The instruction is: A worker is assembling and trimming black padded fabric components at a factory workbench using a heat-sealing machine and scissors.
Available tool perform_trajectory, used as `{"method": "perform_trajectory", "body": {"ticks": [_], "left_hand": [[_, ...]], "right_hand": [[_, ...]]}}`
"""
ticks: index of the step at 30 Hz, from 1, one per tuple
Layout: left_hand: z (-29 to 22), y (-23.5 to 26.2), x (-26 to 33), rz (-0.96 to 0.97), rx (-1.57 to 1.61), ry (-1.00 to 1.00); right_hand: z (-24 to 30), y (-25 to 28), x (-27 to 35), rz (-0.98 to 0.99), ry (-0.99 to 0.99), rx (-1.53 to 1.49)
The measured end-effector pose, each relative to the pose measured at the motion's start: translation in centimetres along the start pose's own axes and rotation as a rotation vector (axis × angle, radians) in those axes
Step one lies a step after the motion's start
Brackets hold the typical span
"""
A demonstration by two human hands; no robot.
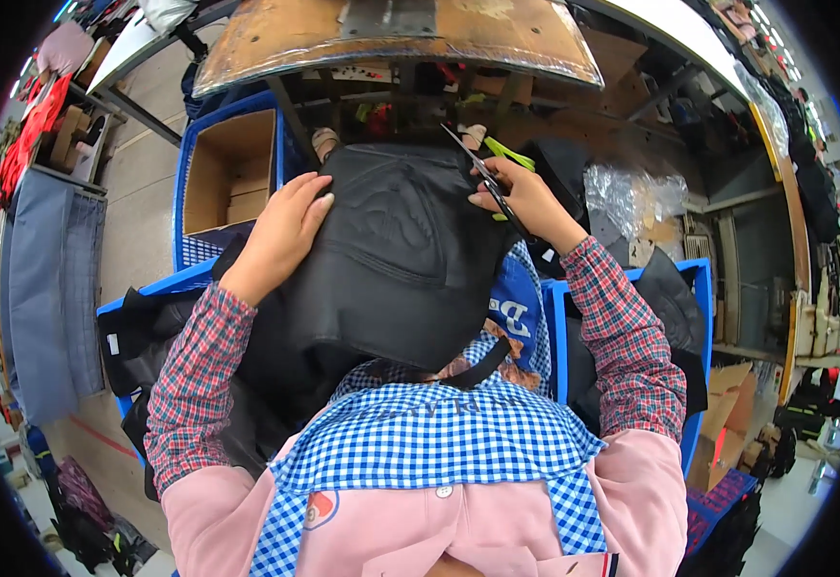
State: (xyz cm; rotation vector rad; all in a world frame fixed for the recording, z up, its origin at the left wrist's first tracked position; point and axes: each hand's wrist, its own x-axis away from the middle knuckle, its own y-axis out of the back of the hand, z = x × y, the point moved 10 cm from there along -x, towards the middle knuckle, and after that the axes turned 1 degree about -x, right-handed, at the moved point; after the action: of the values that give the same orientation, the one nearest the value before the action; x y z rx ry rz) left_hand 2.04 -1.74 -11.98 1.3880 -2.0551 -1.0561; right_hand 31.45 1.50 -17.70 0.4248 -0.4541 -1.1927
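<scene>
Wears a pink shirt [372,516] nearest the camera, bearing a round badge [322,510], with a blue-and-white checked apron [429,447] over it, faintly lettered in dark print. Displays larger white letters on a blue panel [516,288] to the right, plus a small blank-looking white label [113,343] on the left. Bends both elbows outward in plaid sleeves [626,337], with forearms angled forward around a black leather-like piece [391,221] spread across the lap, between blue crates [700,317]. Rests the left hand [280,231] on its left edge, fingers nearly together; cannot tell whether pinching it. Curls the right hand's [533,200] fingers snugly around dark scissors [478,163] beside its right edge, tip pointing forward and left.
</scene>
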Motion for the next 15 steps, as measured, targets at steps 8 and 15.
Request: {"method": "perform_trajectory", "body": {"ticks": [8, 15], "left_hand": [[-1.5, -3.3, 2.2, 0.290, -0.300, -0.026], [-1.7, -4.6, -0.4, 0.296, -0.473, -0.121]], "right_hand": [[-3.1, 1.1, 0.5, -0.084, -0.185, -0.359], [-4.0, 0.0, 1.4, 0.042, -0.298, -0.564]]}}
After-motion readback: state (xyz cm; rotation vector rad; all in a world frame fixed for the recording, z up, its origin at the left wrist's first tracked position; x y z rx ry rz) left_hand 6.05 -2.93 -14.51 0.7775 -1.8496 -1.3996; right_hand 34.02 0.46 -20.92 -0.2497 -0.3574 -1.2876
